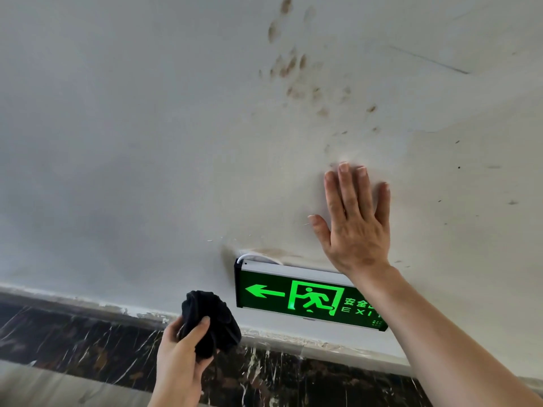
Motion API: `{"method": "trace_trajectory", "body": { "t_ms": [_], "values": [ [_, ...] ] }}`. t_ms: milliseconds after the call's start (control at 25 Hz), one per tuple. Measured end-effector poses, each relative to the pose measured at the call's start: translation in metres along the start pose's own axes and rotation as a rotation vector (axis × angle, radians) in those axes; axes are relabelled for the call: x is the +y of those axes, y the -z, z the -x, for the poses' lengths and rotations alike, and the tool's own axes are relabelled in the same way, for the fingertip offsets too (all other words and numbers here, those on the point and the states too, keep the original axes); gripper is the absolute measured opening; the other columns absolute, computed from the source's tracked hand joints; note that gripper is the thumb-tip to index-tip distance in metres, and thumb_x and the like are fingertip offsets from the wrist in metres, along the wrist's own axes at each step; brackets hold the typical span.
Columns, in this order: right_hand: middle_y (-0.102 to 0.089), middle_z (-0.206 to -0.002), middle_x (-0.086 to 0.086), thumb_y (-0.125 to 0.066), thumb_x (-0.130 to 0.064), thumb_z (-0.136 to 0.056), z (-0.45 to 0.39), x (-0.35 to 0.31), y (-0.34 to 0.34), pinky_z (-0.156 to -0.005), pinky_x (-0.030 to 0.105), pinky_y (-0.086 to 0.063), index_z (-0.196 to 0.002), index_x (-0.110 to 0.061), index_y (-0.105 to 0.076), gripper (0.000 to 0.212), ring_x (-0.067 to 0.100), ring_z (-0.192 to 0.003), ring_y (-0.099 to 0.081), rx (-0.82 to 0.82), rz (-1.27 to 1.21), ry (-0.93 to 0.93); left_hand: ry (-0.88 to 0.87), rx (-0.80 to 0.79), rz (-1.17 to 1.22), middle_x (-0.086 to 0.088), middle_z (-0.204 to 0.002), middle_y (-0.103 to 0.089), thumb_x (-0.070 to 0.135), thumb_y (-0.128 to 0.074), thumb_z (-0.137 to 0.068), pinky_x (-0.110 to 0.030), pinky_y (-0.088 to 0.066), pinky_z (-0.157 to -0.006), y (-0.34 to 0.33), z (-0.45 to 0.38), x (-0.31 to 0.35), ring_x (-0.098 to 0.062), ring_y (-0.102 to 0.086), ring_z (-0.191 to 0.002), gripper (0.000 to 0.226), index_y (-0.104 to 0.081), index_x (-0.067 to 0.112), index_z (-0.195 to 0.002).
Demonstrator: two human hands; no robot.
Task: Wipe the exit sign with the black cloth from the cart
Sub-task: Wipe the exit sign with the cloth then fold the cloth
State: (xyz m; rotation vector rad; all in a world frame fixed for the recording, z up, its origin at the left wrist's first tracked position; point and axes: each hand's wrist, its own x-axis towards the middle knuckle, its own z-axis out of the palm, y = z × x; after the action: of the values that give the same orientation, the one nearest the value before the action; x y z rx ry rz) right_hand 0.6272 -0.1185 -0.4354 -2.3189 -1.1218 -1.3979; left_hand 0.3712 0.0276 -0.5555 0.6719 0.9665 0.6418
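A lit green exit sign with a left arrow and a running figure hangs low on the white wall. My left hand grips a bunched black cloth, held just left of and a little below the sign, apart from it. My right hand lies flat on the wall above the sign's right half, fingers spread and pointing up. My right forearm crosses in front of the sign's right end and hides part of its lettering.
The white wall carries brown smudges above my right hand. A white cable loops behind the sign's top. Below runs a dark marble skirting with a chipped white edge.
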Motion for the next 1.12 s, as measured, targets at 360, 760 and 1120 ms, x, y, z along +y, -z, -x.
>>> {"method": "trace_trajectory", "body": {
  "t_ms": [360,760,1120],
  "values": [
    [-0.025,-0.151,0.004,-0.046,-0.047,-0.092,-0.002,0.003,-0.02,-0.117,0.048,-0.001,-0.152,-0.017,-0.011,0.076,0.017,-0.148,0.008,0.197,0.078,0.031,-0.296,0.011,-0.255,0.003,-0.108,-0.067,0.0,-0.072,-0.085,-0.05,-0.051,-0.096,-0.028,-0.022,0.014,-0.024,-0.065,-0.103,0.038,-0.06,0.029,-0.107],
    [-0.027,-0.15,0.005,-0.04,-0.049,-0.091,-0.003,0.002,-0.031,-0.117,0.049,-0.001,-0.152,-0.018,-0.011,0.074,0.018,-0.149,0.005,0.266,0.09,0.038,-0.551,0.007,-0.516,0.016,-0.094,-0.066,0.001,-0.064,-0.086,-0.015,-0.05,-0.058,-0.068,-0.037,0.001,-0.002,-0.065,-0.084,0.053,-0.053,0.052,-0.098],
    [-0.029,-0.149,0.006,-0.04,-0.049,-0.089,-0.002,0.001,-0.035,-0.117,0.05,-0.004,-0.151,-0.017,-0.017,0.073,0.025,-0.142,-0.017,0.318,0.072,0.034,-0.56,-0.015,-0.652,-0.001,-0.079,-0.062,0.001,-0.052,-0.092,-0.029,-0.04,-0.054,-0.05,-0.063,-0.027,-0.016,-0.051,-0.065,0.032,-0.06,0.031,-0.102]
  ]
}}
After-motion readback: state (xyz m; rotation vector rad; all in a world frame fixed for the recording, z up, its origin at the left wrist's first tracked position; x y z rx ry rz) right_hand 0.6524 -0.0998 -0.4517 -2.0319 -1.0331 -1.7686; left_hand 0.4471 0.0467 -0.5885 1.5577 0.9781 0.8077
